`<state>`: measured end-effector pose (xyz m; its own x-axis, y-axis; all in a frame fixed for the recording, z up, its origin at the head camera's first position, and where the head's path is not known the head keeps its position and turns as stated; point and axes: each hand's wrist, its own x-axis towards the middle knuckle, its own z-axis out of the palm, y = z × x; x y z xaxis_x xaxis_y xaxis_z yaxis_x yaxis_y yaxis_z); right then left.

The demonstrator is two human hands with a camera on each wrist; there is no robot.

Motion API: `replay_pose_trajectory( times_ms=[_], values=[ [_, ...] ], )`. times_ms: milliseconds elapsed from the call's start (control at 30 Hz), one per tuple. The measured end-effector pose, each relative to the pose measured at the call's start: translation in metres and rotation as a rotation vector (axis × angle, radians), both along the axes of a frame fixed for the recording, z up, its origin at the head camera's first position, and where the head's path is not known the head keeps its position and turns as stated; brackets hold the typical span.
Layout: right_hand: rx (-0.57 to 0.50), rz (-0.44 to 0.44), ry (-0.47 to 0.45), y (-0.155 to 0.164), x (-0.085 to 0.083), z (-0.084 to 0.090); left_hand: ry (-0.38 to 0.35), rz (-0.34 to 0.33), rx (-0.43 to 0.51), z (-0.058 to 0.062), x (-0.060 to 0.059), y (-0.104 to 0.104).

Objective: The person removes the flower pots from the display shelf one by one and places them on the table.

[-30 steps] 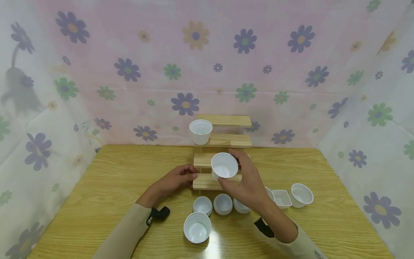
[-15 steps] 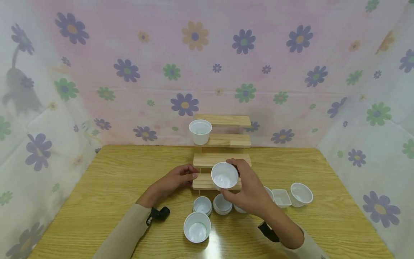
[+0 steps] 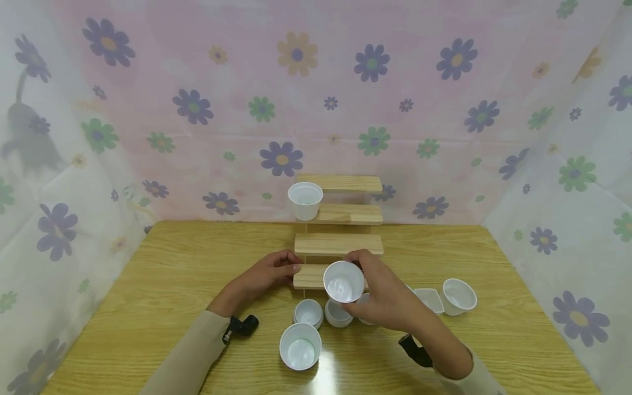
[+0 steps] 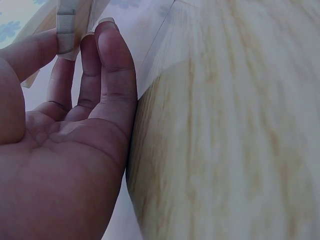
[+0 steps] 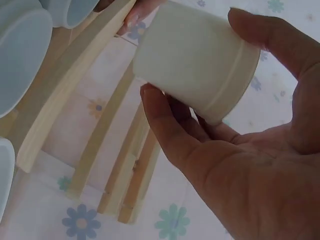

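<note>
A wooden tiered stand [image 3: 338, 243] stands on the table near the back. My left hand [image 3: 264, 278] grips the left end of its lowest board, thumb on top; in the left wrist view the fingers [image 4: 117, 75] reach under that board's end [image 4: 66, 25]. My right hand [image 3: 387, 293] holds a white plastic cup [image 3: 344, 281] in front of the lowest board, its opening tilted towards me. Seen from the right wrist, the thumb and fingers pinch the cup [image 5: 192, 60] from opposite sides. Another white cup [image 3: 305, 201] sits at the left on an upper board.
Several small white tubs [image 3: 308, 312] line up before the stand, some partly hidden by my right hand. A larger white cup [image 3: 300, 346] stands nearer me. To the right are a square white bowl [image 3: 430, 300] and a round white bowl [image 3: 459, 297]. Flowered cloth surrounds the table.
My right hand has brought the white cup down and nearer to me, from above the lowest board to in front of it. The left hand has kept its place on the stand.
</note>
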<state>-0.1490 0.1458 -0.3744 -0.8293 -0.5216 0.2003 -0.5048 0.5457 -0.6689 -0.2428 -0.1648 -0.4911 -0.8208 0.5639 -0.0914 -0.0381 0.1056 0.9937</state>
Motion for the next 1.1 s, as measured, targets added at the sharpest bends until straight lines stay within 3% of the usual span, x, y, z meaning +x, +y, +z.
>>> replay_pose_trajectory(
  times_ms=[767,967,1100],
  values=[
    [0.127,0.194,0.035,0.0078,0.0018,0.0001,-0.008,-0.007,0.011,-0.001,-0.0004,0.0001],
    [0.149,0.243,0.005,0.0078,0.0052,0.0015,-0.009,-0.007,0.013,-0.0017,-0.0007,0.0001],
    [0.159,0.302,0.04,0.0067,0.0055,0.0006,-0.007,-0.012,0.019,-0.0018,-0.0005,0.0004]
  ],
)
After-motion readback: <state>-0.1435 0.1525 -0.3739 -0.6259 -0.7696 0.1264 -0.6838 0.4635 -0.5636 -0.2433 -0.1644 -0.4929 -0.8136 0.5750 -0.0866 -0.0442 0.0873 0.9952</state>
